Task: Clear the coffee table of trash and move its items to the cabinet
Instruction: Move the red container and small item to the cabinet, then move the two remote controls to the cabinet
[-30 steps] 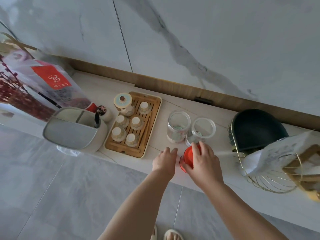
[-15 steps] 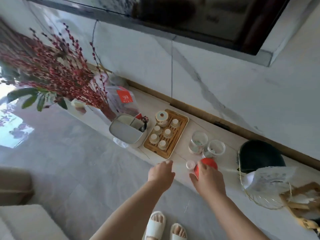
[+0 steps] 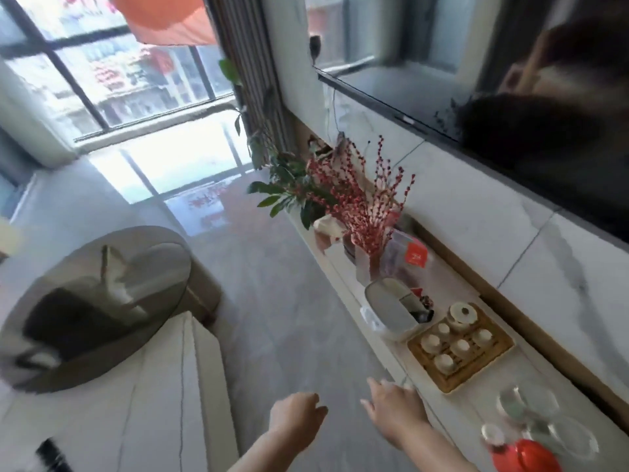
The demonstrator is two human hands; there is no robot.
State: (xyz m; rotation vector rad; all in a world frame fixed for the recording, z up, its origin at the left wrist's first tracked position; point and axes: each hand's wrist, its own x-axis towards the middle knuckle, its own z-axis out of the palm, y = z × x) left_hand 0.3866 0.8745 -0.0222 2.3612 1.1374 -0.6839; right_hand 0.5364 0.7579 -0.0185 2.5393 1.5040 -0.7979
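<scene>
The low white cabinet (image 3: 343, 267) runs along the marble wall on the right. On it stand a red-lidded container (image 3: 526, 458), two glass jars (image 3: 531, 407), a wooden tea tray (image 3: 500, 352) with several small cups, and a white bin (image 3: 388, 308). The coffee table (image 3: 95, 301), round, grey and glossy with a white block part, is at the left. My left hand (image 3: 296, 420) hangs over the floor, fingers loosely curled, holding nothing. My right hand (image 3: 394, 410) is by the cabinet's front edge, fingers apart and empty.
A vase of red berry branches (image 3: 364, 206) and a green plant (image 3: 289, 185) stand further along the cabinet, with a plastic bag with a red label (image 3: 412, 255). A dark TV screen (image 3: 510, 97) hangs above. Grey tiled floor (image 3: 289, 318) lies between cabinet and coffee table.
My right hand has let go of the red-lidded container, which now stands on the cabinet. The view has swung left toward the coffee table and window, and both hands have drawn back from the cabinet.
</scene>
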